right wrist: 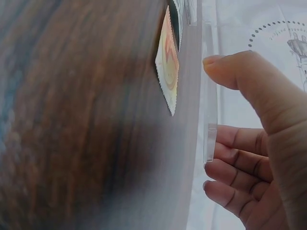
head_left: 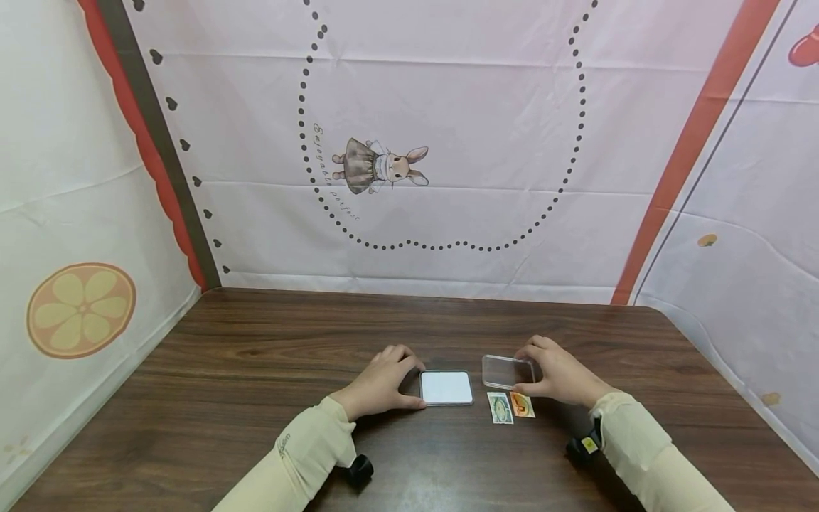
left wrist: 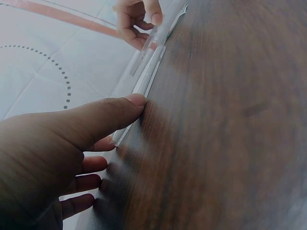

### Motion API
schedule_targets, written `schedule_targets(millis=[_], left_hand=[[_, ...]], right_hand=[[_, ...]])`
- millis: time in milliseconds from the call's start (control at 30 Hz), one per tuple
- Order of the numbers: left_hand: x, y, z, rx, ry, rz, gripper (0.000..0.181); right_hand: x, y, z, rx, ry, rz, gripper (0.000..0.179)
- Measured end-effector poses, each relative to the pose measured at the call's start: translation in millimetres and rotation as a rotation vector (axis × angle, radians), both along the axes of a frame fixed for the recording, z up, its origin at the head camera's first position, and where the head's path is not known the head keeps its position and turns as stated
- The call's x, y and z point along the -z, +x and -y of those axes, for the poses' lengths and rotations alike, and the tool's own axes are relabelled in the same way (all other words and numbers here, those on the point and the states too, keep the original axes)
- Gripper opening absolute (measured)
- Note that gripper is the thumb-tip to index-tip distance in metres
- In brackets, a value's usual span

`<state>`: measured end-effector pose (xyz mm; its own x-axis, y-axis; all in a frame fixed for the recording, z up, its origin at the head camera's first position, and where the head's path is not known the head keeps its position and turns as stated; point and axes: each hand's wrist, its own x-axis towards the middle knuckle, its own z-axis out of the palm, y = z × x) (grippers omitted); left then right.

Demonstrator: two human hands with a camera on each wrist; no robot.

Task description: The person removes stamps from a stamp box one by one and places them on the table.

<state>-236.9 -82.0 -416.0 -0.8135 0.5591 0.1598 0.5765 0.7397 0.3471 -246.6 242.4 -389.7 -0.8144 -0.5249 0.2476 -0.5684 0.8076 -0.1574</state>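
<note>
My left hand [head_left: 384,382] grips a flat clear case with a white insert [head_left: 446,388] by its left end, thumb on the near edge and index finger at the far corner. In the left wrist view the case [left wrist: 149,79] appears edge-on, close to the tabletop. My right hand [head_left: 566,375] holds a clear plastic cover [head_left: 501,371] between thumb and fingers, to the right of the case. Seen from the right wrist, the cover [right wrist: 209,108] is raised off the table. Just nearer than it lie a green stamp [head_left: 500,408] and an orange stamp [head_left: 522,404].
Everything stands on a dark wood-grain table [head_left: 256,341]. A printed cloth backdrop [head_left: 448,142] rises behind the table's far edge, and patterned cloth walls [head_left: 77,213] flank both sides. Black wrist cameras hang at both sleeves.
</note>
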Motion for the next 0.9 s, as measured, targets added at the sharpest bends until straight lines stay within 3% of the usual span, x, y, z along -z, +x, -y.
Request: schedule_targets(millis=[533, 900], left_hand=[[1.7, -0.8, 0.3, 0.007, 0.004, -0.01, 0.054], [-0.6, 0.9, 0.3, 0.005, 0.006, -0.008, 0.053]], right_hand=[[-2.6, 3.5, 4.0, -0.025, -0.017, 0.007, 0.045], [-7.8, 7.8, 11.6, -0.061, -0.03, -0.045, 0.041]])
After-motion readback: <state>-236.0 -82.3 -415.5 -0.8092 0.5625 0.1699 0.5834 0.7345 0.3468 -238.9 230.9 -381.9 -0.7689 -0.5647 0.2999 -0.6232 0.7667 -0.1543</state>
